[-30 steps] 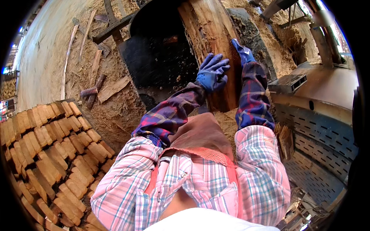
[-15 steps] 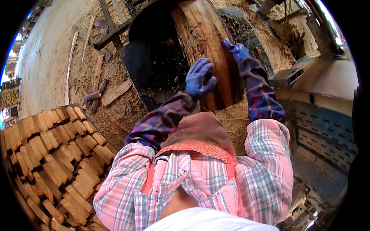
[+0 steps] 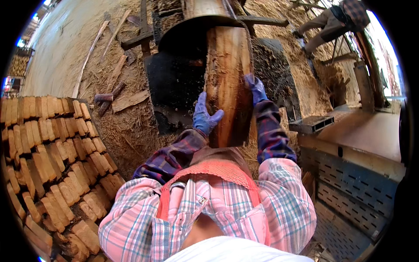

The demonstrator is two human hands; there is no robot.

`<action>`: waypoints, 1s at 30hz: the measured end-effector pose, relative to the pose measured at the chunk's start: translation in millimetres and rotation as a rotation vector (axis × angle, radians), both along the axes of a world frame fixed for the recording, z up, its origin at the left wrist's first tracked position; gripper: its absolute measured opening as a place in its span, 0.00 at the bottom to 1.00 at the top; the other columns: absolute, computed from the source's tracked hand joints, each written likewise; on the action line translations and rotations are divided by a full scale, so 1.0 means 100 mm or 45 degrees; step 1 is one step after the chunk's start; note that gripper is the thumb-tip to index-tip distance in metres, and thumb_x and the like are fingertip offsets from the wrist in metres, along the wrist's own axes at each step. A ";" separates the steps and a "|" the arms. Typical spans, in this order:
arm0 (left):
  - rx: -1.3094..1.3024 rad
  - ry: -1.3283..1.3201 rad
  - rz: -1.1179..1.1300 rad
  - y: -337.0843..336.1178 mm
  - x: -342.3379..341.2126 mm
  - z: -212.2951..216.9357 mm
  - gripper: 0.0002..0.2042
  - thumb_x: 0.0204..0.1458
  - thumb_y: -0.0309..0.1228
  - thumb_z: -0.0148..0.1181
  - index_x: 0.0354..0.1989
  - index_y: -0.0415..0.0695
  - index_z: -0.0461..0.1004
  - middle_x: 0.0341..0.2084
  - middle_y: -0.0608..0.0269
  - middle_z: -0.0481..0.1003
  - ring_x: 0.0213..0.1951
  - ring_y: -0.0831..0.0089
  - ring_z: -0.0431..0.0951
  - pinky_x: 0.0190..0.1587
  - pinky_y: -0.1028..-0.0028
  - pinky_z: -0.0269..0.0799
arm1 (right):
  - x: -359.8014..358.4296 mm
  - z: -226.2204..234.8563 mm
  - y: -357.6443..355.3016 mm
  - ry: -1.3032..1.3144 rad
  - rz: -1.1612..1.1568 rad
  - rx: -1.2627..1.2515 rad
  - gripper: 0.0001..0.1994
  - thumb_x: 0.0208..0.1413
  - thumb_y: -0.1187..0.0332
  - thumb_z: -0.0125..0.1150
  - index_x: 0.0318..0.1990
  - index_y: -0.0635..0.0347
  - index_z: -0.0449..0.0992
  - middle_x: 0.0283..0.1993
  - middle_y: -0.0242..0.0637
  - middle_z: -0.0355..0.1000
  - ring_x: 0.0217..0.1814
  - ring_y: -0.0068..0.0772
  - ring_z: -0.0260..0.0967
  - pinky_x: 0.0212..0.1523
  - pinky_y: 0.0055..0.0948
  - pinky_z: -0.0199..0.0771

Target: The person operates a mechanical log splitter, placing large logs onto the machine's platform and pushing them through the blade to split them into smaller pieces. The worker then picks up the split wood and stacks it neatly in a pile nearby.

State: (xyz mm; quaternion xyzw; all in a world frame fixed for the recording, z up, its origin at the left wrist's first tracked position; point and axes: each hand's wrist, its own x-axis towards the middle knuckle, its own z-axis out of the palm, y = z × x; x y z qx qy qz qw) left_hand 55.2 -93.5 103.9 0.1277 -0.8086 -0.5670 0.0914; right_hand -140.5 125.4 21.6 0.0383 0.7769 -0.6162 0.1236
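A thick, rough wooden slab lies lengthwise in front of me, brown with pale streaks and bits of sawdust on top. My left hand, in a blue-purple glove, grips its left edge near the close end, with fingers along the side and thumb over the top. Against the right edge, somewhat farther up, my right hand holds the slab in a matching glove; some of its fingers are hidden. Under the slab is a black metal table speckled with wood chips. A dark curved rim arches around the slab's far end.
Stacked cut wood pieces fill the left side. Sawdust and loose offcuts cover the ground beyond. A slotted metal cabinet stands at right, with a hollow metal block near it. Another person is at the far right.
The slab now lies straighter, its far end visible below the curved rim. My left hand has come onto its left edge from above it; my right hand has moved nearer. Another person has come into view.
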 end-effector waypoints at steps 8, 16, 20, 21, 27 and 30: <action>0.160 -0.175 -0.044 -1.35 0.90 0.09 0.48 0.36 0.35 0.72 0.62 0.31 0.46 0.58 0.48 0.57 0.59 0.65 0.58 0.62 0.71 0.53 | 1.35 0.88 -1.46 -0.335 -0.007 -0.626 0.20 0.48 0.65 0.67 0.47 0.62 0.69 0.40 0.34 0.71 0.37 0.24 0.69 0.40 0.24 0.71; 0.536 -0.334 -0.383 -1.19 1.76 0.83 0.33 0.43 0.31 0.66 0.57 0.36 0.55 0.45 0.54 0.69 0.45 0.66 0.71 0.49 0.70 0.68 | 2.39 1.35 -1.67 -0.678 0.281 -0.676 0.20 0.52 0.61 0.61 0.50 0.62 0.71 0.40 0.32 0.73 0.42 0.25 0.69 0.44 0.23 0.68; 1.154 -1.052 -0.530 -0.54 2.05 0.74 0.24 0.45 0.27 0.62 0.50 0.37 0.61 0.39 0.55 0.72 0.37 0.69 0.75 0.38 0.70 0.75 | 2.70 1.33 -0.64 -0.116 0.375 0.440 0.15 0.51 0.64 0.61 0.39 0.69 0.76 0.29 0.51 0.72 0.27 0.37 0.68 0.33 0.32 0.66; 1.213 -0.977 -0.538 -0.40 2.18 0.73 0.21 0.46 0.28 0.62 0.48 0.38 0.64 0.36 0.57 0.73 0.33 0.70 0.76 0.31 0.72 0.76 | 2.96 1.39 -0.47 -0.133 0.090 0.388 0.15 0.49 0.62 0.64 0.35 0.68 0.76 0.27 0.47 0.73 0.27 0.36 0.68 0.33 0.31 0.67; 0.694 -0.439 -1.514 0.53 2.33 1.53 0.24 0.46 0.27 0.60 0.52 0.38 0.61 0.39 0.60 0.71 0.38 0.75 0.71 0.39 0.76 0.70 | 4.92 2.75 0.49 0.143 -1.252 0.213 0.22 0.42 0.55 0.70 0.38 0.65 0.76 0.35 0.35 0.76 0.34 0.24 0.70 0.36 0.25 0.71; 0.726 -0.353 -1.608 1.30 2.38 2.08 0.28 0.48 0.27 0.62 0.57 0.39 0.59 0.47 0.60 0.69 0.50 0.74 0.67 0.52 0.74 0.64 | 5.76 2.54 1.45 0.462 -1.330 0.287 0.20 0.56 0.59 0.53 0.52 0.63 0.66 0.48 0.42 0.69 0.47 0.33 0.66 0.49 0.28 0.67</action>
